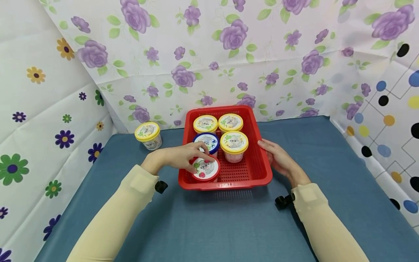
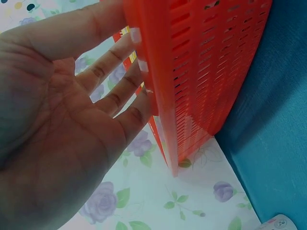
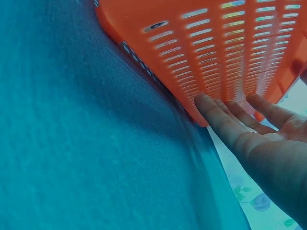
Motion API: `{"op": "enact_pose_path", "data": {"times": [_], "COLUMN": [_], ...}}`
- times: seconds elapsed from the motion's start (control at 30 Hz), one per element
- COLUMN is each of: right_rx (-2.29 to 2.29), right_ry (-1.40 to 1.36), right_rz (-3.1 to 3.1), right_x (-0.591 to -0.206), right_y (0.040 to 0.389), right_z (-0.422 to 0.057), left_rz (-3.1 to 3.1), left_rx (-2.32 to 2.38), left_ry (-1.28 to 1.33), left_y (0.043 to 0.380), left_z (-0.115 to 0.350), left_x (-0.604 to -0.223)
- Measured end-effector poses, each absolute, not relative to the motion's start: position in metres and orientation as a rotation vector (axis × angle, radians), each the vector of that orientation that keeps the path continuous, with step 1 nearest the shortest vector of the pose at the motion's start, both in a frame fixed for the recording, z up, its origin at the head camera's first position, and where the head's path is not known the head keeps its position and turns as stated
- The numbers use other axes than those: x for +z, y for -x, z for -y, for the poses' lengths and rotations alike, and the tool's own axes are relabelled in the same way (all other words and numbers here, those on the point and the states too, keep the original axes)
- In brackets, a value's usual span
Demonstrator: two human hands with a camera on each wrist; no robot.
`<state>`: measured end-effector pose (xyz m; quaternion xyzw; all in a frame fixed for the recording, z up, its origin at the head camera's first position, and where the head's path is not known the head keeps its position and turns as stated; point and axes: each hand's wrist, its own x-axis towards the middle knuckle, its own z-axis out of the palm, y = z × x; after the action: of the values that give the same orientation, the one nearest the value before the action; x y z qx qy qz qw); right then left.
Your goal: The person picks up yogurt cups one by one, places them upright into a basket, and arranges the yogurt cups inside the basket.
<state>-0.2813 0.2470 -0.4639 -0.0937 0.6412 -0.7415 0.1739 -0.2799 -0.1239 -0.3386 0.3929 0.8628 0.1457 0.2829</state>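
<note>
A red plastic basket [image 1: 240, 174] with slotted walls stands near the back of the table. Inside it are three tubs with yellow lids, such as the front yellow-lidded tub [image 1: 234, 142], plus a blue-lidded tub [image 1: 209, 141] and a red-lidded tub [image 1: 205, 169]. My left hand [image 1: 183, 156] reaches over the basket's left rim and grips the red-lidded tub, thumb and fingers at its lid. At the right side, my right hand [image 1: 278, 158] holds the basket, thumb at the rim and fingers along the outer wall [image 3: 211, 52].
Left of the basket, another yellow-lidded tub [image 1: 148, 135] stands on the blue-grey tablecloth [image 1: 222, 225]. A flowered curtain [image 1: 209, 62] hangs right behind the table, with patterned cloths at both sides.
</note>
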Motion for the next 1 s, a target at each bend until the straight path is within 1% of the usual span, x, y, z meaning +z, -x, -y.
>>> {"op": "enact_pose_path", "data": {"times": [0.43,0.67,1.0], "right_rx": [-2.105,-2.098,-2.100], "right_ry": [0.263,0.264,0.273], "right_rz": [-1.819,-1.831,-1.826], "right_x": [-0.464,-0.464,-0.463], "right_y": [0.281,0.281,0.281], "right_z": [-0.247,-0.248,-0.248], "left_rz": [-2.318,-2.387,-2.565], "left_rx": [0.410,0.526,0.709], "left_ry": [-1.045,-1.086,-1.053], "left_y": [0.278,0.279,0.283], "left_z": [0.124,0.129,0.138], "left_x": [-0.337,-0.333,-0.326]}}
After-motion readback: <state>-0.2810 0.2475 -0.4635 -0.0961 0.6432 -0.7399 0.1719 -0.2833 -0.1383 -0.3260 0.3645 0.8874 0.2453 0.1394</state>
